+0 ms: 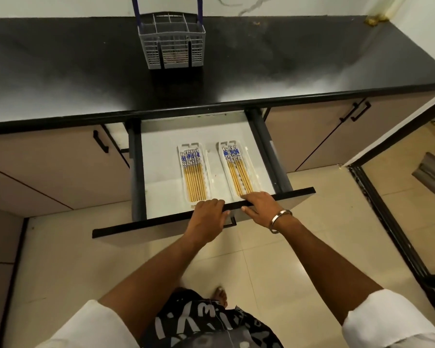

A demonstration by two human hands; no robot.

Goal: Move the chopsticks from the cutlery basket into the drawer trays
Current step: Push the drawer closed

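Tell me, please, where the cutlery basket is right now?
In the head view, the cutlery basket stands upright at the back of the black countertop, near the wall, behind the open drawer.

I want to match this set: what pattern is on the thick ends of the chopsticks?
Blue-and-white print on the top ends of the chopsticks, plain yellow shafts below; head view.

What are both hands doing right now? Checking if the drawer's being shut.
Left hand: curled over the drawer front.
Right hand: open, fingers flat on the drawer front's top edge.
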